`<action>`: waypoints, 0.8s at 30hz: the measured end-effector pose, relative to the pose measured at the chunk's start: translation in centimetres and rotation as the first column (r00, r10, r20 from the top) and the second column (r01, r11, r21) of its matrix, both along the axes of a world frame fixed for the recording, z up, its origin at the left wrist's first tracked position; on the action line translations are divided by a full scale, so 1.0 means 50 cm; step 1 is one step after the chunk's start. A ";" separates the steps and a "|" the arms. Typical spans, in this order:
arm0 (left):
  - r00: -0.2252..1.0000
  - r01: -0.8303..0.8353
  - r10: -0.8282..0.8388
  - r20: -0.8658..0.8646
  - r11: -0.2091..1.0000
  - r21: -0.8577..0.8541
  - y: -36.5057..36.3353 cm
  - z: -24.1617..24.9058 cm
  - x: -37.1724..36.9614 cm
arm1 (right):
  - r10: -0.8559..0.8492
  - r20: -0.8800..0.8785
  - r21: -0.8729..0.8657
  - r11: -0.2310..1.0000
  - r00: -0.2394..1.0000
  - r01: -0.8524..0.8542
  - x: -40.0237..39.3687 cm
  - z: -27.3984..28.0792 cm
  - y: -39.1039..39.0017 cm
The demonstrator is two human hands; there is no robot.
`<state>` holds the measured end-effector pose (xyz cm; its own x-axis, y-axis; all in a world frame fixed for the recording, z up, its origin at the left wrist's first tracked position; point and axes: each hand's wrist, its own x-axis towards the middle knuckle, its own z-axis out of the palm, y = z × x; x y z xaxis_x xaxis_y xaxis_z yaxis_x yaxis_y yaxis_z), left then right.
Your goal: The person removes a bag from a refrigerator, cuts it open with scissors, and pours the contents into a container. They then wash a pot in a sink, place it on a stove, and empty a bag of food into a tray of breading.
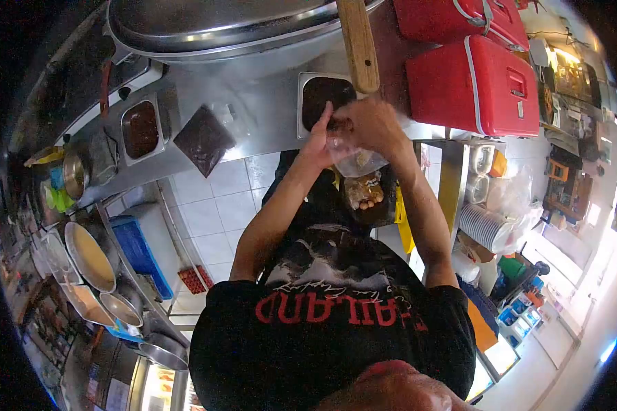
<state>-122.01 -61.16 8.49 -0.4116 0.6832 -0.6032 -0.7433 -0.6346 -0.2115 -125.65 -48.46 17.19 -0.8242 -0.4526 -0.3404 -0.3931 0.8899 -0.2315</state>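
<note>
My left hand (pixel 318 142) is closed on the upper left edge of a clear plastic bag (pixel 358 162), thumb pointing up. Curled and blurred by motion, my right hand (pixel 380 129) grips the bag's top from the right. The two hands are close together over the front edge of the steel counter (pixel 253 130). Just behind them lies a metal tray (pixel 317 99) of dark food, partly hidden by my fingers. Below the bag, a clear packet with brown contents (pixel 363 191) shows near my waist. A filled dark bag (pixel 204 140) lies on the counter to the left.
A large lidded steel pot (pixel 219 31) stands at the back, with a wooden handle (pixel 358 51) reaching over the counter. Red cool boxes (pixel 473 89) are at the right. Another tray of dark sauce (pixel 141 130) sits left. Stacked plates (pixel 485 226) and bowls (pixel 90 257) stand around.
</note>
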 end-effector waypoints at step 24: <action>0.997 -0.074 0.076 0.013 0.990 -0.118 0.092 -0.158 0.014 | -0.642 -0.039 -0.051 0.766 0.765 0.641 0.140 -0.114 0.004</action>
